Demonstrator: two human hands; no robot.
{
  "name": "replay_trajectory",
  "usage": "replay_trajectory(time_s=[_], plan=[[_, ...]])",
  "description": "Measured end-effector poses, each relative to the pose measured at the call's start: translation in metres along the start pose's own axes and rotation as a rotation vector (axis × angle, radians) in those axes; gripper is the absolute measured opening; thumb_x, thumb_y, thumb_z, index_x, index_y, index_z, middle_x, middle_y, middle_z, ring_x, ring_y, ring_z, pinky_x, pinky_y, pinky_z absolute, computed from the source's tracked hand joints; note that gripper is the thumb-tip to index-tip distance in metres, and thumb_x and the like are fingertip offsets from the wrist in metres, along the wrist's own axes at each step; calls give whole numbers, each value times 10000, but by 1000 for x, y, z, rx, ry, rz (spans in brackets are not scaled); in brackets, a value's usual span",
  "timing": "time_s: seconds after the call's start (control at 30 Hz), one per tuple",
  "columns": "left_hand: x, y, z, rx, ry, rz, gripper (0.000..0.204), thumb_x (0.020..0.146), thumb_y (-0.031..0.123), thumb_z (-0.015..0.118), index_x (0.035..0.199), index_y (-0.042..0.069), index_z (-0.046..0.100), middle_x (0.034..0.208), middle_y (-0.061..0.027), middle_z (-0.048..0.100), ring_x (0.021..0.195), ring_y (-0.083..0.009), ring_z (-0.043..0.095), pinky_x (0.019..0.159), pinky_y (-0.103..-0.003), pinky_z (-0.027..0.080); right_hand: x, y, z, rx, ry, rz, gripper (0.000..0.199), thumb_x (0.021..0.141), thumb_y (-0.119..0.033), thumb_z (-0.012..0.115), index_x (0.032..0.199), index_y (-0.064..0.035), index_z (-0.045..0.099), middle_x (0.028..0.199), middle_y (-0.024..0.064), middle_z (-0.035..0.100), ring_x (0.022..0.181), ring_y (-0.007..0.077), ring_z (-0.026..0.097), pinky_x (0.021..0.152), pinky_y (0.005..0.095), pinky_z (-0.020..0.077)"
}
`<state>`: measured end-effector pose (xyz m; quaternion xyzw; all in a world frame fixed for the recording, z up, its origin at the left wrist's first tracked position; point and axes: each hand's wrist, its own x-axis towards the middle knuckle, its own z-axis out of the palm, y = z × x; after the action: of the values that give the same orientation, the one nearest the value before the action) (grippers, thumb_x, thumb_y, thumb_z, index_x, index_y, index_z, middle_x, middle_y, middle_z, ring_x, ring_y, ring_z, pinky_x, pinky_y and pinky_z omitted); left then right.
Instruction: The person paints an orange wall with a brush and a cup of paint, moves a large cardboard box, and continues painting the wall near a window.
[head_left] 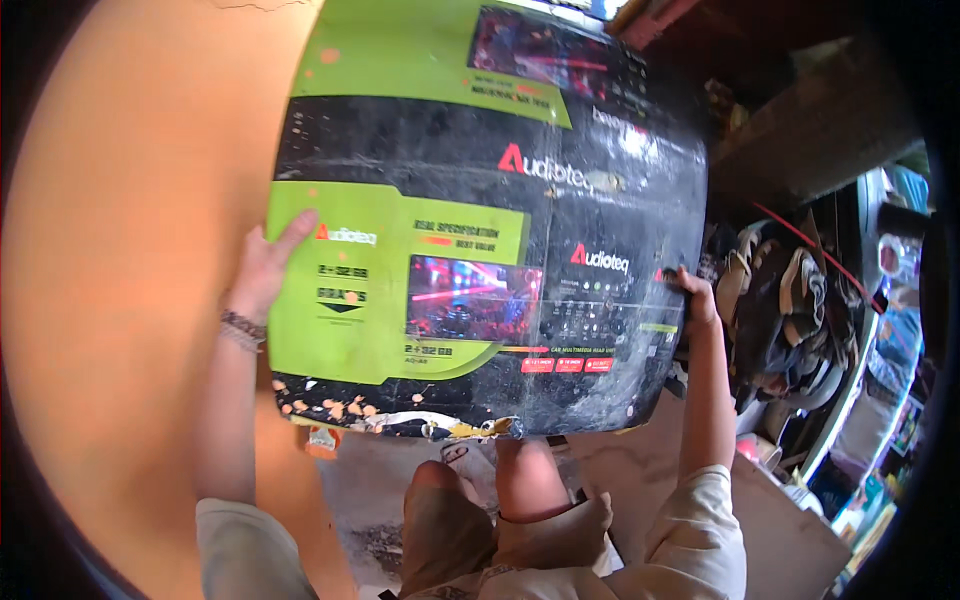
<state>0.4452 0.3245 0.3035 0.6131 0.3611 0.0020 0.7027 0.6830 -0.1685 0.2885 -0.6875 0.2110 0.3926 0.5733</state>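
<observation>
A large black and green printed board [470, 200] with rounded corners fills the middle of the view, held up in front of me. Orange paint specks dot its face, and its lower edge is torn and scuffed. My left hand [265, 270] grips the left edge, thumb on the printed face and the other fingers hidden behind. At the right edge my right hand [699, 297] is closed on the board, its fingertips just showing at the rim.
An orange wall [140, 280] rises close on my left. Bags or clothes [790, 310] hang at the right, beside a shelf frame [850, 390] with packed goods. A small orange and white object [322, 442] shows under the board's lower left corner. Beneath me is a stained floor [370, 500].
</observation>
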Motion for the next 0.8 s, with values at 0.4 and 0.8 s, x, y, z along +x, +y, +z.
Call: replay_trajectory(time_s=[0.4,0.8], plan=[[-3,-8,-18,-343,-117,-177,454,791,227,726,1102,-71,583,985,-172,662,803,-232,675,707,-341,567,4,-14,7,24,33,-274,513,725,-445,690,1045,-52,612,940,89,644,779,230,621,718,358,509],[-1,-116,-33,-526,-144,85,529,829,192,666,1291,20,474,1214,-135,573,1122,-225,549,939,-381,456,-52,-92,30,-561,121,-457,529,681,-456,618,940,3,660,870,102,674,792,220,624,750,327,472]])
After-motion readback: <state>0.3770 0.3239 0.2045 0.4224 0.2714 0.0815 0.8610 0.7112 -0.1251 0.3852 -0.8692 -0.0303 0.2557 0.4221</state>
